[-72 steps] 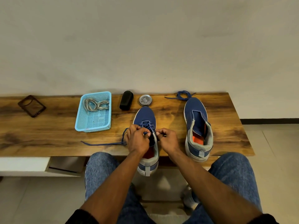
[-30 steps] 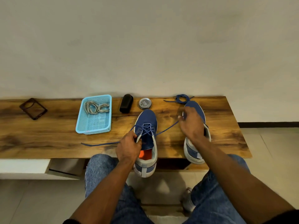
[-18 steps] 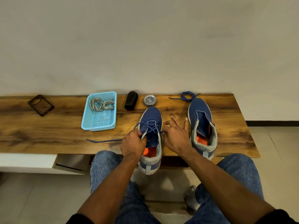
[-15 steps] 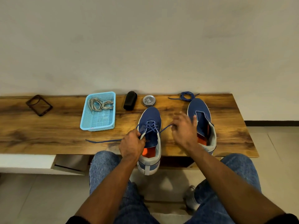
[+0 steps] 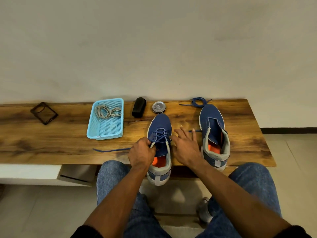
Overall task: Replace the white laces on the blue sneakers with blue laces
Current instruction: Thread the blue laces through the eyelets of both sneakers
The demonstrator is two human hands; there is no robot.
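Two blue sneakers stand on the wooden bench [image 5: 51, 140]. The left sneaker [image 5: 161, 122] has a blue lace [image 5: 160, 134] crossed through its front eyelets. My left hand [image 5: 141, 154] grips that sneaker's left eyelet edge, and one lace end trails left over the bench. My right hand [image 5: 187, 148] lies just right of the sneaker with fingers spread and straight; the other lace end shows past its fingertips. The right sneaker [image 5: 214, 133] has no lace. A coiled second blue lace [image 5: 199, 102] lies behind its toe. The white laces [image 5: 107, 112] lie in a light-blue basket [image 5: 91, 129].
Behind the left sneaker stand a black oblong object [image 5: 139, 107] and a round metal tin [image 5: 159, 107]. A dark phone case [image 5: 43, 113] lies at the far left. A wall runs along the bench's far edge. My knees are below the front edge.
My right hand, which was pulling the lace end out to the right, has come back beside the left sneaker with fingers spread. My left hand has stayed on the sneaker.
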